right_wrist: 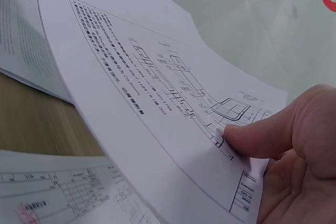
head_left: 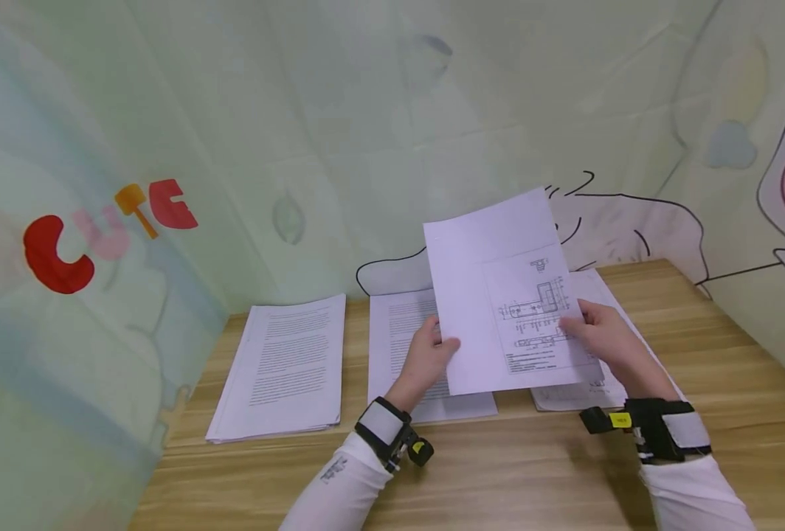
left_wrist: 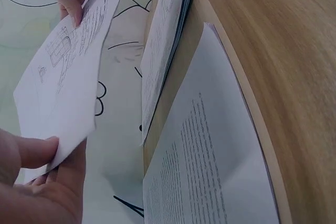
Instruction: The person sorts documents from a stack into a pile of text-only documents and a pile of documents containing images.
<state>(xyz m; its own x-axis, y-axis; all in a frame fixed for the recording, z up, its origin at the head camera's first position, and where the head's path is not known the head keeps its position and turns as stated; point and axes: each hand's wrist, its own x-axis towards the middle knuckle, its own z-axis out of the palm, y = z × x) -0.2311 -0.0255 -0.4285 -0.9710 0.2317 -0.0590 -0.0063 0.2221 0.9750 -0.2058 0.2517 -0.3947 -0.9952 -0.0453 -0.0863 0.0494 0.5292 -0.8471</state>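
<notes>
White sleeves (head_left: 336, 483) were the closest thing to the head camera, coming up from the bottom edge, each with a black wrist strap (head_left: 382, 431) just above the cuff. Small black gadgets with yellow labels stuck out from the straps.

So the left hand (head_left: 426, 361) had the drawing sheet (head_left: 492, 295) by its left edge, thumb on the printed side and fingers tucked behind. Right hand (head_left: 611, 339) had the other side, thumb pressed right onto the lines near the edge, fingers bent round the back. Pretty narrow pinch on both, honestly. Couldn't tell if it was one page or a couple together.

That sheet was up in the air, tilted, clear of the wood-look table (head_left: 499, 461). Its left part was plain white, and the right part had a framed technical drawing with a block of text under it.

Three lots of paper lay on the table: a left stack (head_left: 296, 361) full of typed lines, a middle stack (head_left: 399, 332) also typed and partly hidden by the left hand and the sheet, and a right stack (head_left: 601, 291) of drawings mostly covered by the sheet and right hand. Bare wood showed between them.

Behind it all hung a pale green backdrop (head_left: 353, 147) with "CUTE" lettering (head_left: 60, 258) over on the left.
</notes>
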